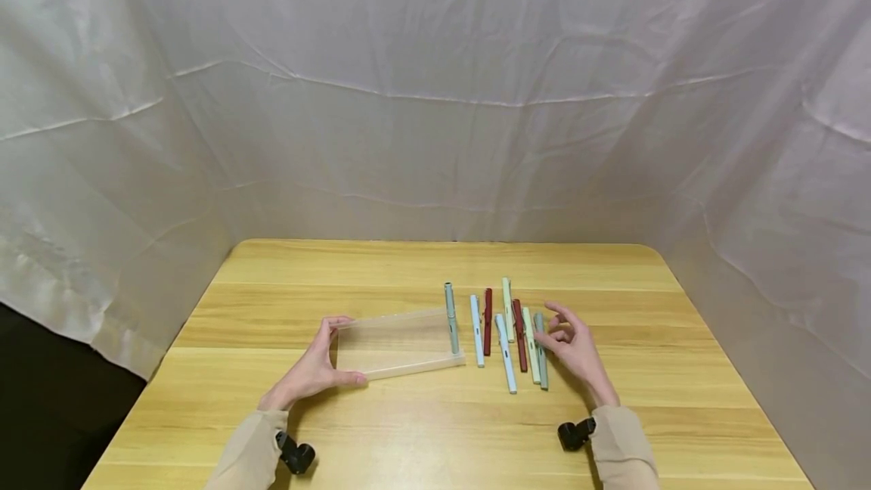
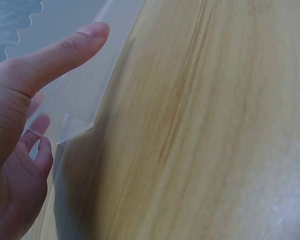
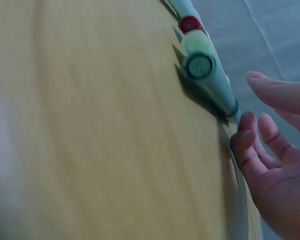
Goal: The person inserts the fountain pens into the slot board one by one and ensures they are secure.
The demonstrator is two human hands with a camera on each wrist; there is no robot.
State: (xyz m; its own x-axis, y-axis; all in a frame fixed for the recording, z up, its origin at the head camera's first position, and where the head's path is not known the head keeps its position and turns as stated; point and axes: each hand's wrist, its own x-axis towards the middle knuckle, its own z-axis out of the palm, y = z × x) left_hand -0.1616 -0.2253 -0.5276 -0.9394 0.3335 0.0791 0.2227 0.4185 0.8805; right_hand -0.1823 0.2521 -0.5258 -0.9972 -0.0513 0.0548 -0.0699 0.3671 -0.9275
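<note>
A clear plastic tray (image 1: 401, 370) with a scalloped edge (image 2: 19, 36) lies on the table. My left hand (image 1: 316, 369) grips its left end, thumb (image 2: 72, 47) on the near side and fingers at the far side. Across the tray's right end rests a grey-green pen (image 1: 451, 320). Right of the tray lie several capped pens, among them light blue (image 1: 476, 331), dark red (image 1: 519, 335) and pale green (image 1: 531, 346) ones. My right hand (image 1: 573, 346) is beside the rightmost grey-green pen (image 3: 212, 82), fingers loosely bent, thumb apart from it, nothing pinched.
The wooden table (image 1: 422, 429) extends around the tray and pens. Pale grey curtains (image 1: 435, 142) hang behind it and at both sides. A small black camera is worn on each wrist.
</note>
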